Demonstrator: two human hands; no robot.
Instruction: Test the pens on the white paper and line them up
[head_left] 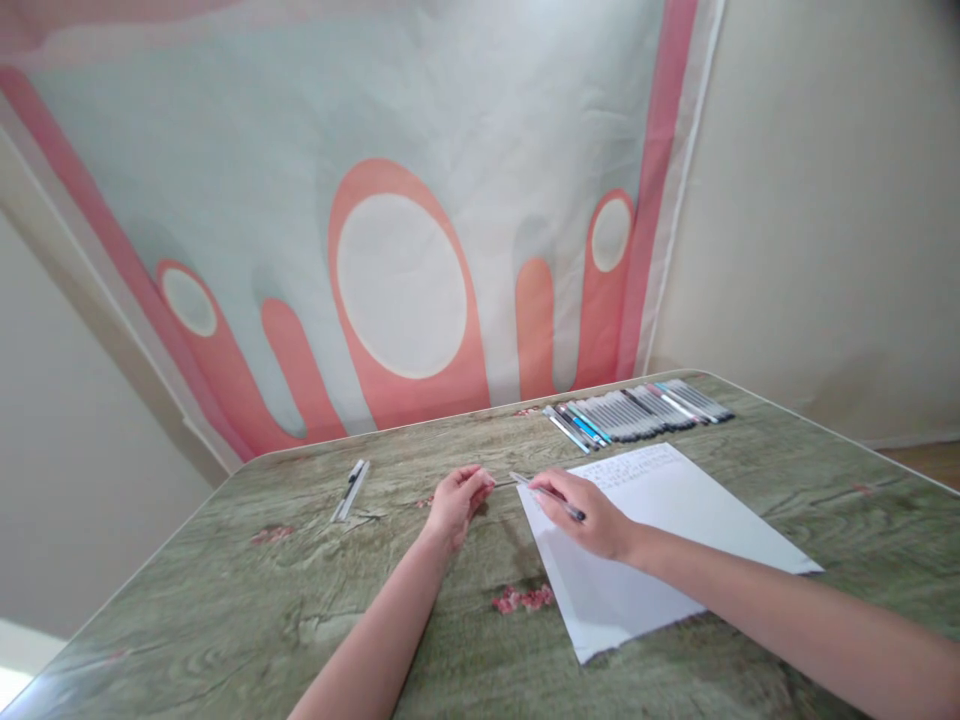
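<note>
My right hand [583, 512] is closed around a pen [559, 498] with a dark end, above the left edge of a white paper sheet [660, 575]. The pen's tip points left, toward my other hand. Small handwriting covers the sheet's far part; my right forearm crosses its near part. To the left of the paper, my left hand [456, 503] is pinched shut. A small pale, see-through piece shows at its fingertips, and a thin dark line [506, 484] runs from there toward the pen tip. What exactly the left fingers hold is too small to tell.
Several pens [637, 412] lie side by side in a row at the table's far right, behind the paper. Two slim pen-like items [350, 490] lie on the left. The wood-patterned table [225, 600] meets a grey and red wall hanging [420, 270] at the back.
</note>
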